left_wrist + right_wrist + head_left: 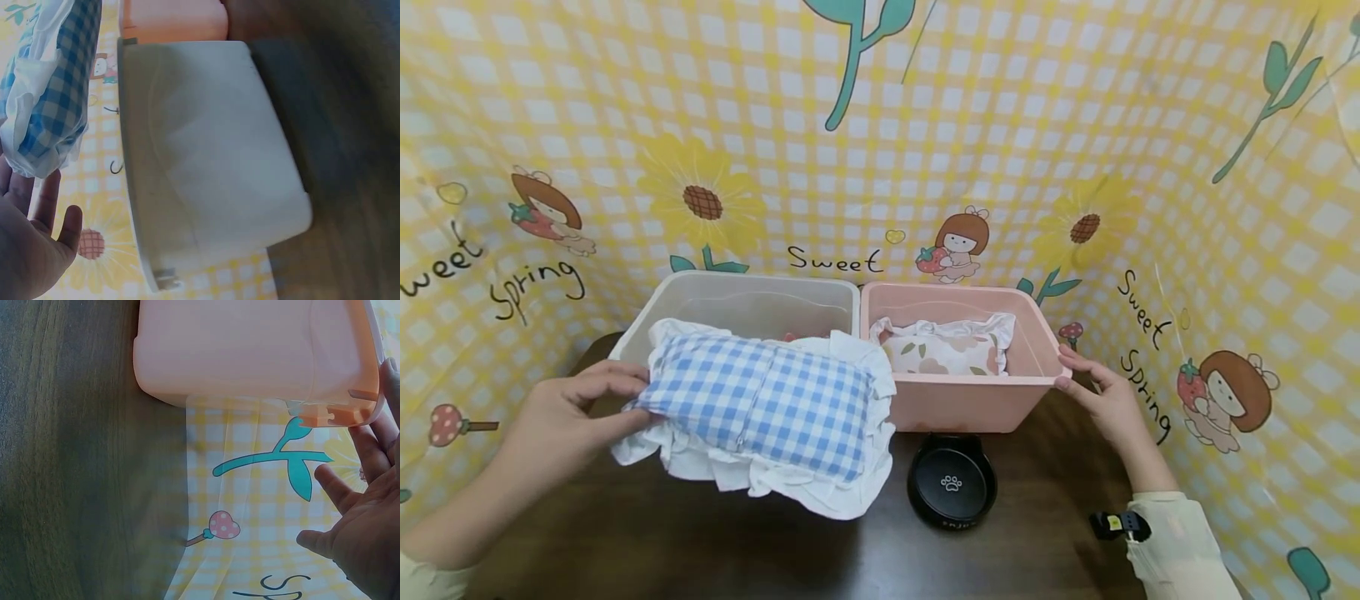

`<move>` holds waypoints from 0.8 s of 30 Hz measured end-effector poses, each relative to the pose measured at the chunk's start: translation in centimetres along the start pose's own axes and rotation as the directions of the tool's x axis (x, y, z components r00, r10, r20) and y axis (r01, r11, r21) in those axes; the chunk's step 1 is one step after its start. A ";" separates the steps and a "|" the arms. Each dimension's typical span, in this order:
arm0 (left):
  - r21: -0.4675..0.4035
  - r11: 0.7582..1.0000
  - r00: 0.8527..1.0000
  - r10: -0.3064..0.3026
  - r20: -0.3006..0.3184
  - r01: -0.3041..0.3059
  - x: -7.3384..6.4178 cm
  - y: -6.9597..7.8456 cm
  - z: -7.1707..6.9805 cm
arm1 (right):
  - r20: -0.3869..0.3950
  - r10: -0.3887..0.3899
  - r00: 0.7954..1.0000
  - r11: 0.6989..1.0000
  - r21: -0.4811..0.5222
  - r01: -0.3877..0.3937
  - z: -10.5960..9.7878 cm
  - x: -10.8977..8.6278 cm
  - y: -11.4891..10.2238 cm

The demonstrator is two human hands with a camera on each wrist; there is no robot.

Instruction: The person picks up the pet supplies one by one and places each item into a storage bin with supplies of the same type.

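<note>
My left hand (583, 408) pinches the left end of a small blue-and-white checked pillow (775, 400) with a white ruffled border. The pillow is raised in front of the light grey bin (745, 300) and covers much of its front. In the left wrist view the pillow hangs beside that bin's wall, above the fingers. With thumb and fingers at its front right corner, my right hand (1101, 392) holds the rim of the pink bin (962, 404). Inside the pink bin lies a floral pillow (943, 346) with white frills.
A black pet bowl (951, 483) with a paw print stands in front of the pink bin on the dark wooden table (1030, 533). Both bins stand side by side against a yellow checked cloth (880, 192). A little reddish thing (790, 337) shows inside the grey bin.
</note>
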State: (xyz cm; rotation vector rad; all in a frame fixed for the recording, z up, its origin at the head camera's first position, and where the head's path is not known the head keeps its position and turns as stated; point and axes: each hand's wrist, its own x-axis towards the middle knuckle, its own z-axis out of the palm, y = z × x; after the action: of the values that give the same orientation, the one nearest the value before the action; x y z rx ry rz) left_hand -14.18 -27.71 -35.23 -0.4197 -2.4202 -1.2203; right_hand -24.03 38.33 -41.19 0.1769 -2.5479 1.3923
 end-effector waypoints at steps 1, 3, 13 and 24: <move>0.003 1.000 1.000 0.002 -0.002 -0.002 0.3 0.2 0.0 | -0.002 0.005 1.000 1.000 -0.002 -0.005 0.0 0.0 -0.1; 0.006 1.000 1.000 0.002 -0.008 -0.002 1.0 0.6 0.2 | -0.006 0.015 1.000 1.000 -0.007 -0.015 0.1 0.0 -0.1; 0.024 1.000 0.999 0.015 -0.039 -0.014 4.3 2.9 1.3 | -0.004 0.008 1.000 1.000 0.007 -0.008 0.0 0.0 0.3; -0.003 0.994 0.993 0.105 -0.056 -0.106 7.5 3.8 2.9 | -0.008 -0.006 1.000 1.000 0.003 0.006 0.1 0.0 0.5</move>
State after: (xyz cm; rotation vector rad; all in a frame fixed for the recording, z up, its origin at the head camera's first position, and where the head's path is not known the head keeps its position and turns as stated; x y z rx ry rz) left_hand -19.73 -22.47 -30.62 -0.5020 -2.3171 -1.1790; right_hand -24.16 38.54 -41.68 0.1790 -2.5371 1.3929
